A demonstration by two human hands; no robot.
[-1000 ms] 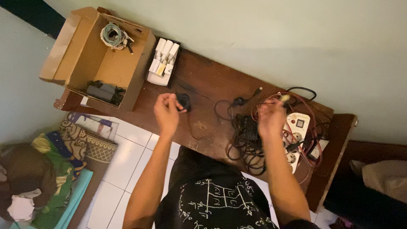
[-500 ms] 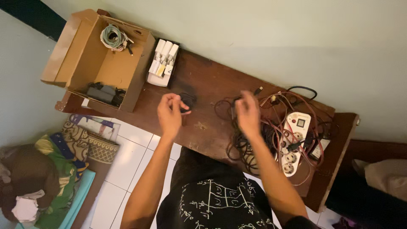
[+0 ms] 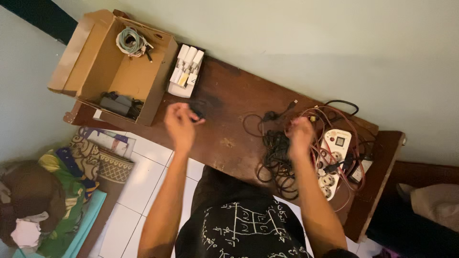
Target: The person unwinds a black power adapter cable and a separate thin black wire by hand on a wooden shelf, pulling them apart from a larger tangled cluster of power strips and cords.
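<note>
Left hand [image 3: 180, 125] pinching black cord [image 3: 197, 108], box [image 3: 91, 62] at 10 o'clock; right hand [image 3: 299, 137] closed on cable tangle [image 3: 277, 160], power strip [image 3: 334, 157] at 3 o'clock.

Black shirt [image 3: 241, 229] with white line drawing; both arms bare.

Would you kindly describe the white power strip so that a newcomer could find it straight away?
Start at the long dark wooden table against the pale wall and go to its end farthest from the open cardboard box. There, just beyond the right hand, lies the white power strip, the only white, socketed block amid the tangled black and red cables.
</note>
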